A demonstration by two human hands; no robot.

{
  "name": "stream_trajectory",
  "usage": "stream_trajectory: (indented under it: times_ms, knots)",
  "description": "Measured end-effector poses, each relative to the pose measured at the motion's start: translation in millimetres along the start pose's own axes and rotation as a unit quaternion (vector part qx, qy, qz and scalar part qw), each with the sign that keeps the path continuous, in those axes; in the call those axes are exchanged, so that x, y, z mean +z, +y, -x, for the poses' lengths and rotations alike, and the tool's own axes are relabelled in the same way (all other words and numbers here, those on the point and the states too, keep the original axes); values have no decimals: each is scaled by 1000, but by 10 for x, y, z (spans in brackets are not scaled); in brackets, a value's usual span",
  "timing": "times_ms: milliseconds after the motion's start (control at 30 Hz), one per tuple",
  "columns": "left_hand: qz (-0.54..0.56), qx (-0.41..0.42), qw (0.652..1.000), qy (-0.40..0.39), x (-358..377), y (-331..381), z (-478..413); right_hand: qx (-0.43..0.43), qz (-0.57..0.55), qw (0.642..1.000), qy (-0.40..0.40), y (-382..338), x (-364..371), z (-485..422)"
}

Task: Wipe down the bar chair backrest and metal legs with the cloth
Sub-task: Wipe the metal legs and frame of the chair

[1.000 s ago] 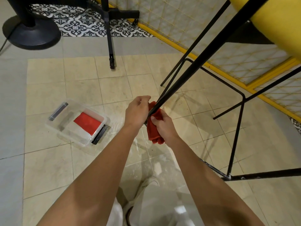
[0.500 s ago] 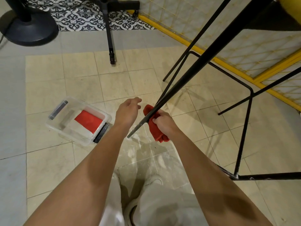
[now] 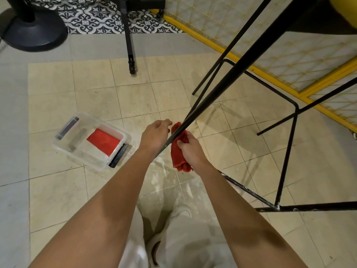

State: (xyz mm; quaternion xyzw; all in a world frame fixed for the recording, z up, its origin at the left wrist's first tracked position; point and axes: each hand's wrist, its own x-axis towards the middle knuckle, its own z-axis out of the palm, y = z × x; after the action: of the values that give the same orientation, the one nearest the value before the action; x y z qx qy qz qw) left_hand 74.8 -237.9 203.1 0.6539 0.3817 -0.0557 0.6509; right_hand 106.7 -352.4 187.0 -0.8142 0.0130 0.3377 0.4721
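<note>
The bar chair's black metal leg (image 3: pixel 237 70) slants from the upper right down to my hands. My right hand (image 3: pixel 190 148) grips a bunched red cloth (image 3: pixel 178 151) against the leg's lower end. Just left of the leg, my left hand (image 3: pixel 156 135) hovers with its fingers loosely curled and nothing in it. The chair's footrest frame (image 3: pixel 289 144) and lower bars stand to the right. A corner of the yellow seat (image 3: pixel 345 10) shows at the top right.
A clear plastic box (image 3: pixel 90 140) holding a folded red cloth (image 3: pixel 104 142) lies on the tiled floor to the left. A black round stand base (image 3: pixel 34 33) and a thin black pole (image 3: pixel 129 41) stand at the back. A yellow mesh fence (image 3: pixel 270 49) runs behind the chair.
My left hand has let go of the leg and drawn slightly left. My right hand has slid the red cloth down the leg toward its tip.
</note>
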Motion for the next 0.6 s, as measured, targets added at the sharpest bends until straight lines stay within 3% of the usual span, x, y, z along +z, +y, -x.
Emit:
stream_trajectory:
  times_ms: [167, 367, 500, 600]
  knots:
    - [-33, -40, 998, -23, -31, -128, 39, 44, -76, 996, 12, 85, 37, 140]
    - [43, -131, 977, -164, -1, -446, 291, 21, -59, 998, -8, 267, 117, 369]
    - [59, -60, 993, -79, 79, -515, 320, -11, -19, 999, -23, 262, 217, 382]
    - [122, -59, 991, -22, 46, -551, 248, -23, -14, 998, -58, 192, 246, 355]
